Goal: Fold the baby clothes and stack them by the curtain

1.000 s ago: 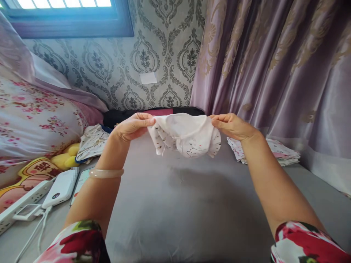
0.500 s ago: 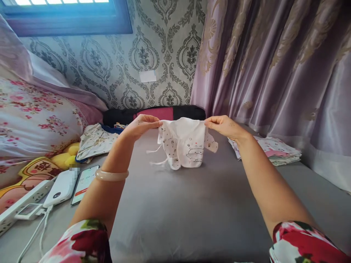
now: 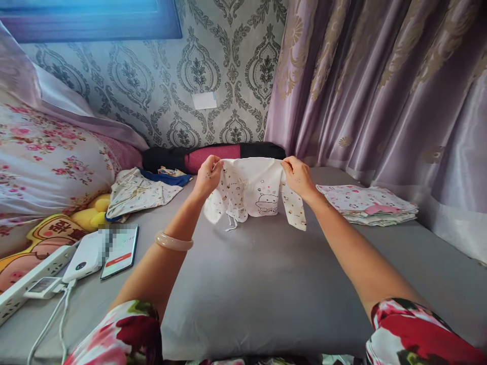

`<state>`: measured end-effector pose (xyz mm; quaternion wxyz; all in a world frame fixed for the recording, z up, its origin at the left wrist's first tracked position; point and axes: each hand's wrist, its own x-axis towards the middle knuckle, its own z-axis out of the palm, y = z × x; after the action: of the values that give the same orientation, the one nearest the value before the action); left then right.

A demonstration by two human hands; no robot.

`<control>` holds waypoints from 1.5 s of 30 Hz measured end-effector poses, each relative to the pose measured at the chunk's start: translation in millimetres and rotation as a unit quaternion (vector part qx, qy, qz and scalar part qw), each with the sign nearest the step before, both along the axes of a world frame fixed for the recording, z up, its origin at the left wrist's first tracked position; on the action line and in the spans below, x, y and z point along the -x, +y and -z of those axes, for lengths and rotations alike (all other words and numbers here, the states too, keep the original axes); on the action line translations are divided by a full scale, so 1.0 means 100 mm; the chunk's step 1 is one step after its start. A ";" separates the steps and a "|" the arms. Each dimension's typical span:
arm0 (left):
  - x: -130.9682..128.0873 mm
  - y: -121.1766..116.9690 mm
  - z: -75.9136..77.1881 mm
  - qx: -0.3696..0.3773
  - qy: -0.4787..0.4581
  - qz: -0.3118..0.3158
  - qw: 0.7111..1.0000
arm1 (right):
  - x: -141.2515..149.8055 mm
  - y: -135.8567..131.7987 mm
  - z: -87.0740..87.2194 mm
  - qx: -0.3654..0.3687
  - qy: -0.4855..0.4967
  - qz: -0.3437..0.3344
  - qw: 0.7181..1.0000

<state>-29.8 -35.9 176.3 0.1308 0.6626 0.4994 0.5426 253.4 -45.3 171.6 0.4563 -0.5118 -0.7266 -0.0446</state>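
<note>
At the centre of the frame, I see a small white printed top (image 3: 262, 187) suspended between two bare hands, its sleeves hanging at either side and its ties dangling at the lower left. The left hand (image 3: 209, 175) is closed on the shoulder at the garment's left edge in the frame; the right hand (image 3: 298, 176) is closed on the opposite shoulder. The hands are apart, with the fabric spanning them. A pale bangle (image 3: 174, 242) encircles the left forearm. Below extends a grey sheet (image 3: 258, 289). Right of centre lies a stack of folded clothes (image 3: 369, 203); at left, a patterned garment (image 3: 140, 190) lies beside a yellow plush (image 3: 91, 213). Nearer the lower left are a phone (image 3: 120, 251), a white power bank (image 3: 82, 256) touching or just beside it, and a power strip (image 3: 34, 279). Behind the top, a black and pink roll (image 3: 213, 155) lies along the patterned wall (image 3: 133, 81).
</note>
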 end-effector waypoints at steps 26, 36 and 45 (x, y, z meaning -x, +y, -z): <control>0.35 -0.75 -0.14 0.041 0.227 -0.031 0.973 | -0.11 -0.59 -0.08 0.173 -0.037 -0.081 0.981; 0.15 -0.12 1.08 0.211 0.293 -0.017 0.932 | 0.09 -0.26 0.85 0.293 -0.212 0.030 0.932; 0.06 0.08 1.37 0.247 0.323 -0.048 0.912 | 0.18 0.02 1.19 0.338 -0.246 0.033 0.908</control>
<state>-35.5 -28.1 39.2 0.0953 0.7237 0.6636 0.1640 235.1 -42.8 52.9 0.0605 -0.6319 -0.7701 0.0640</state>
